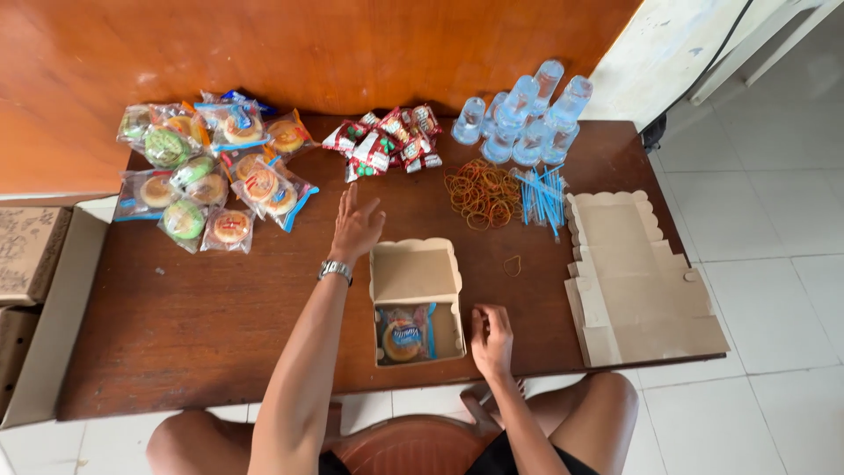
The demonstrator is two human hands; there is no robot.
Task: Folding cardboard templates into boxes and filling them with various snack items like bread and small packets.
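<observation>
**Worktop inspection: open carton with 1 pastry, both hands free**

The left hand was extended over the dark wooden worktop, fingers spread and released, grasping nothing. It lay between the pile of wrapped pastries and the heap of small red snack packets, touching neither. A metal wristwatch was on that wrist.

The right hand rested near the front edge, just beside the right wall of the open cardboard box. Its fingers were loosely curled and held nothing.

The box stood at the centre front, lid tipped back, with 1 wrapped pastry lying inside.

Further back were sealed water cups, a heap of rubber bands, and blue straws. 1 loose rubber band lay right of the box. Flat unfolded cartons were stacked at the right end.
</observation>
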